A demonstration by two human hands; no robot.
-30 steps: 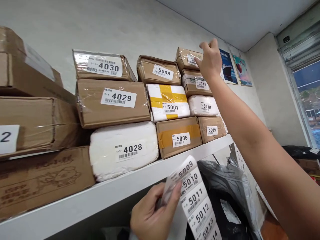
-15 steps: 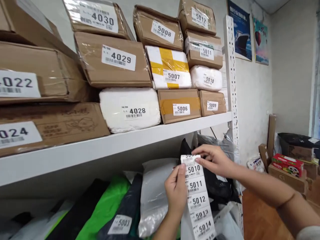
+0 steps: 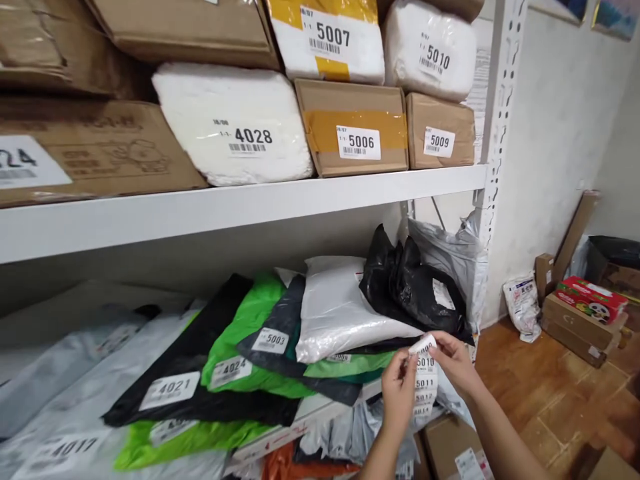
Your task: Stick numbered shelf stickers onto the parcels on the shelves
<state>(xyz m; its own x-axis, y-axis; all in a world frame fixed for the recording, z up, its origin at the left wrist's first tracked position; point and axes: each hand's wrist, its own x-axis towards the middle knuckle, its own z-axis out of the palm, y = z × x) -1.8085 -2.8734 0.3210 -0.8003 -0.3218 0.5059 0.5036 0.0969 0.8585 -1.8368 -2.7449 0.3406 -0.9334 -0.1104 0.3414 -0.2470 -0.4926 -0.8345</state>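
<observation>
A strip of white numbered labels [image 3: 425,381] hangs between my hands, low and right of centre in the head view. My left hand [image 3: 399,390] pinches the strip's left side. My right hand [image 3: 454,361] pinches its top end, which is curled over. The printed numbers 5010 and 5011 show between the fingers. Right behind the hands lie soft parcels on the lower shelf: a white bag [image 3: 340,310] and a black bag [image 3: 410,283].
The upper white shelf [image 3: 240,203] carries labelled boxes and white parcels, among them 4028 [image 3: 235,123], 5006 [image 3: 353,127] and 5009 [image 3: 439,130]. Green, black and grey bags fill the lower shelf [image 3: 280,440]. Cardboard boxes [image 3: 580,317] stand on the wooden floor at right.
The camera has tilted down. Both hands with the label strip have sunk lower in view. One second ago my right hand reached up to the top box; now it is on the strip's top end.
</observation>
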